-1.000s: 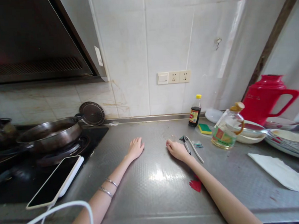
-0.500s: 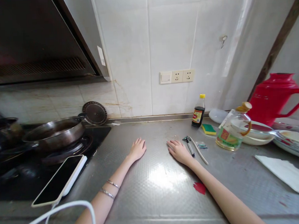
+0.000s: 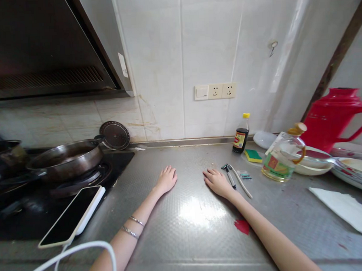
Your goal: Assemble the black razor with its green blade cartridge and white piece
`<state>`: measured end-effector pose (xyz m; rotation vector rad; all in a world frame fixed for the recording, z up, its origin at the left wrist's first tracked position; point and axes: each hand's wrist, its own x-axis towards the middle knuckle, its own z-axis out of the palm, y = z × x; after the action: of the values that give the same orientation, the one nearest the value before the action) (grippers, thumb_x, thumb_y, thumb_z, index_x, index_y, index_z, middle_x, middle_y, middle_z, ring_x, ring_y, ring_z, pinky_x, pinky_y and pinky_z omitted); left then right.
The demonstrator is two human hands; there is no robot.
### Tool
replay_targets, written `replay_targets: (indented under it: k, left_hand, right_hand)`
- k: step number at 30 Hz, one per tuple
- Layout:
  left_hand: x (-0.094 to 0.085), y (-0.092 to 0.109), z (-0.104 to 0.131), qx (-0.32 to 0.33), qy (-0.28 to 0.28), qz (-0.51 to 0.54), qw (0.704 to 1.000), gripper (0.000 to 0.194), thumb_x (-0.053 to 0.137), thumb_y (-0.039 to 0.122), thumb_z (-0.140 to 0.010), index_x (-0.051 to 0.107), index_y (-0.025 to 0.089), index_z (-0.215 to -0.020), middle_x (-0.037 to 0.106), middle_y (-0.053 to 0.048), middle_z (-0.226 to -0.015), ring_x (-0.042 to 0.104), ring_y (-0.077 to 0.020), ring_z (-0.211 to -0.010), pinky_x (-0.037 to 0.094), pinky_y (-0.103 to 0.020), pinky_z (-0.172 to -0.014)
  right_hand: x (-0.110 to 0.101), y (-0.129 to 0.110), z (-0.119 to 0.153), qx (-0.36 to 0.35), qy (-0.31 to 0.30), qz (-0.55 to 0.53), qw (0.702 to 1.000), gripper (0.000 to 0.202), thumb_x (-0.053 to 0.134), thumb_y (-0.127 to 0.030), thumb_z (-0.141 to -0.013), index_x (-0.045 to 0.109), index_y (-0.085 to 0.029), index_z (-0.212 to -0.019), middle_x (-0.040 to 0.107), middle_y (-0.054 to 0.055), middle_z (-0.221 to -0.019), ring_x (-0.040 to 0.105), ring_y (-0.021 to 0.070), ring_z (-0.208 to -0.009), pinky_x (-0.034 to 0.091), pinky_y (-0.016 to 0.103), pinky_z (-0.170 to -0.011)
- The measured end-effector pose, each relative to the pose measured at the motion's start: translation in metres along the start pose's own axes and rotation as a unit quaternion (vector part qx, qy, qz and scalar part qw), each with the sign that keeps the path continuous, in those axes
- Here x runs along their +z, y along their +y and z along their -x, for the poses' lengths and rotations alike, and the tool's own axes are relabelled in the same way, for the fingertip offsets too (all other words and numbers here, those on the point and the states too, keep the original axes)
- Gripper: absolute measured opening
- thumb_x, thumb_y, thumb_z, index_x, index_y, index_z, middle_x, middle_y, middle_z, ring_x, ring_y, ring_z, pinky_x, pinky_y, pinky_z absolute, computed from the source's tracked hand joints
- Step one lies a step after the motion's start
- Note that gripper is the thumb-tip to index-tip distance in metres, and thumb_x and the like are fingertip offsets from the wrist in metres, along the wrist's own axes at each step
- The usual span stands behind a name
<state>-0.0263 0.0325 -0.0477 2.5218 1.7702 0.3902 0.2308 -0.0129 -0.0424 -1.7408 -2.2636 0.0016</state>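
Palm down on the metal counter [image 3: 162,249], my left hand [image 3: 166,179] lies flat with nothing in it. My right hand [image 3: 216,182] also rests flat, fingers a little apart and empty. Just right of it lies a peeler or razor with a dark handle [image 3: 229,176], and beside that a thin pale curved strip [image 3: 241,181]. Small teal pieces [image 3: 245,175] sit a bit farther right. A red patch [image 3: 242,226] shows on the counter beside my right forearm.
Left: a stove with a steel pan [image 3: 68,161] and a phone [image 3: 70,218] with a white cable [image 3: 83,246]. Right: a sauce bottle [image 3: 241,135], a sponge [image 3: 253,156], an oil jug [image 3: 279,162], a red thermos [image 3: 328,119], bowls [image 3: 311,168] and white paper [image 3: 349,211].
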Motion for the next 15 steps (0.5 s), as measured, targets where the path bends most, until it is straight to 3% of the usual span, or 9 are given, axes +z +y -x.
replay_targets:
  k: [3, 7, 11, 15]
  left_hand:
    - [0.000, 0.000, 0.000, -0.002, -0.002, -0.003, 1.000, 0.043, 0.030, 0.033, -0.089, 0.045, 0.015, -0.125, 0.036, -0.014, -0.139, 0.028, -0.0265, -0.131, 0.023, -0.045, -0.105]
    - [-0.001, 0.000, -0.001, -0.003, -0.001, -0.005, 1.000, 0.043, 0.031, 0.033, -0.088, 0.045, 0.016, -0.125, 0.037, -0.013, -0.139, 0.028, -0.0260, -0.131, 0.024, -0.045, -0.105]
    - [-0.002, 0.001, 0.000, -0.003, -0.001, 0.007, 1.000, 0.043, 0.031, 0.033, -0.088, 0.045, 0.016, -0.124, 0.036, -0.014, -0.139, 0.027, -0.0273, -0.131, 0.023, -0.046, -0.105]
    - [-0.003, 0.002, 0.000, -0.004, 0.000, 0.006, 1.000, 0.043, 0.031, 0.032, -0.088, 0.045, 0.016, -0.125, 0.037, -0.014, -0.139, 0.028, -0.0268, -0.131, 0.023, -0.046, -0.105]
  right_hand:
    - [-0.013, 0.002, 0.000, 0.020, 0.026, -0.001, 0.999, 0.037, 0.038, -0.030, -0.086, 0.057, -0.017, -0.116, 0.056, 0.012, -0.120, 0.046, 0.0234, -0.114, 0.033, 0.032, -0.094]
    - [-0.037, 0.016, 0.001, 0.130, 0.070, 0.027, 0.989, 0.031, 0.039, -0.028, -0.084, 0.059, -0.017, -0.105, 0.064, 0.011, -0.102, 0.057, 0.0227, -0.097, 0.041, 0.028, -0.078]
    - [-0.051, 0.035, 0.004, 0.239, 0.020, 0.053, 0.969, 0.030, 0.040, -0.033, -0.082, 0.062, -0.019, -0.097, 0.066, 0.013, -0.091, 0.062, 0.0269, -0.083, 0.044, 0.032, -0.064]
    - [-0.051, 0.045, 0.006, 0.267, -0.025, 0.055, 0.962, 0.030, 0.042, -0.035, -0.080, 0.064, -0.019, -0.091, 0.066, 0.016, -0.091, 0.063, 0.0295, -0.084, 0.045, 0.034, -0.064]
